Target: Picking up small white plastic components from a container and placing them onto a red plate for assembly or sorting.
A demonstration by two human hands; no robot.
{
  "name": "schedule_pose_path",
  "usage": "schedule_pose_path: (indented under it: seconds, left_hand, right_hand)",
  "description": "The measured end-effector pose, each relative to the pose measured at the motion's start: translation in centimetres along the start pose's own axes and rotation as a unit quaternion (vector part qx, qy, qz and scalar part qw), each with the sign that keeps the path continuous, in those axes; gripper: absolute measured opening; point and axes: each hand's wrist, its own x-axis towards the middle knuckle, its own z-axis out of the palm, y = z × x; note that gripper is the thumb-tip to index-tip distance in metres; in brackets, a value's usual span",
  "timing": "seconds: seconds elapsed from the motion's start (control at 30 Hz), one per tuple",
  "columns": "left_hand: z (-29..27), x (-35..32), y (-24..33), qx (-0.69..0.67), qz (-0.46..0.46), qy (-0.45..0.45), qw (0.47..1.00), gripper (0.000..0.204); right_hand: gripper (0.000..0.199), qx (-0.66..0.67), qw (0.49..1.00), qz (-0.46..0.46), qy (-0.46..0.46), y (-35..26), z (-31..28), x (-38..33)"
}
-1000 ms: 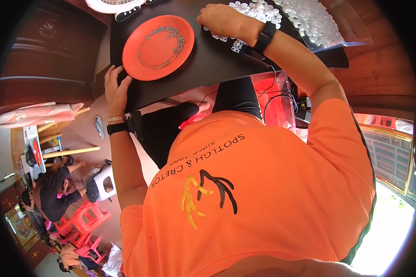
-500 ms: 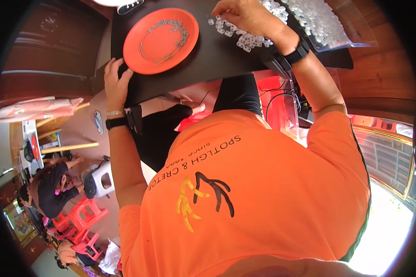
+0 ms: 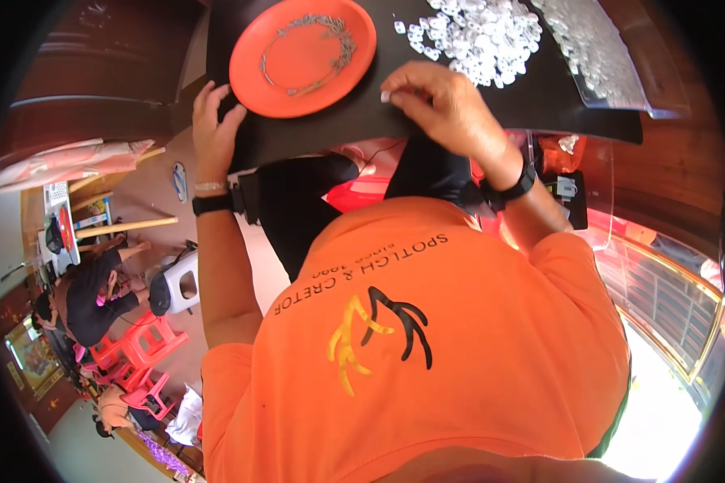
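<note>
A single head-worn fisheye camera is looking steeply down from above the person's orange shirt (image 3: 427, 354), close to the chest. It is facing forward over the black counter (image 3: 459, 113) at the top. Edges are bending toward the dark rim, and the room is showing far off at lower left.

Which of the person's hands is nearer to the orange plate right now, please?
The left hand is nearer, gripping the black board's edge right beside the orange plate. The right hand pinches a small white piece further right, near the white pile.
</note>
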Motion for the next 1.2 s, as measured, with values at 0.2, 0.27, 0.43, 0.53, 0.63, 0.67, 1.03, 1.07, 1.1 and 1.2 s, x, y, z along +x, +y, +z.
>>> schedule_pose_path:
  seconds: [0.2, 0.27, 0.43, 0.53, 0.63, 0.67, 1.03, 1.07, 1.1, 1.2]
  left_hand:
    - [-0.4, -0.8, 0.9, 0.052, -0.007, -0.012, 0.999, 0.046]
    - [-0.4, -1.0, 1.0, 0.057, -0.008, -0.014, 0.998, 0.046]
    - [-0.1, -0.6, 0.5, 0.052, 0.008, -0.005, 0.999, 0.044]
    - [0.0, -0.2, -0.8, 0.072, 0.039, 0.002, 0.997, 0.044]
    - [0.0, 0.0, -1.2, 0.057, 0.056, 0.010, 0.997, 0.042]
    - [0.1, 0.2, -1.1, 0.050, 0.057, 0.014, 0.997, 0.042]
    - [-0.1, 0.2, -0.1, 0.014, 0.040, 0.006, 0.999, 0.040]
    - [-0.2, 0.1, -0.2, 0.010, 0.040, 0.010, 0.999, 0.041]
    - [-0.1, 0.3, -0.5, 0.018, 0.034, 0.007, 0.999, 0.042]
    - [0.2, 0.3, -0.4, 0.030, 0.031, 0.001, 0.999, 0.041]
  right_hand:
    - [0.010, -0.095, 0.989, -0.096, 0.059, 0.5, 2.1, 0.1]
    - [0.010, -0.093, 0.990, -0.084, 0.058, 0.5, 2.4, -0.4]
    - [0.014, -0.130, 0.984, -0.108, 0.059, 0.9, 2.8, -0.2]
    - [0.012, -0.145, 0.980, -0.122, 0.064, 1.4, 3.0, -0.1]
    - [0.010, -0.158, 0.977, -0.119, 0.083, 1.3, 3.2, -0.3]
    - [0.010, -0.169, 0.972, -0.135, 0.094, 1.5, 3.3, -0.4]
    - [0.011, -0.042, 0.931, -0.316, 0.178, 1.9, 3.6, 0.4]
    - [0.011, -0.040, 0.932, -0.315, 0.177, 2.1, 3.6, 0.4]
    - [0.011, -0.033, 0.935, -0.307, 0.173, 2.1, 3.6, 0.3]
    - [0.011, -0.024, 0.939, -0.300, 0.168, 1.7, 3.5, 0.2]
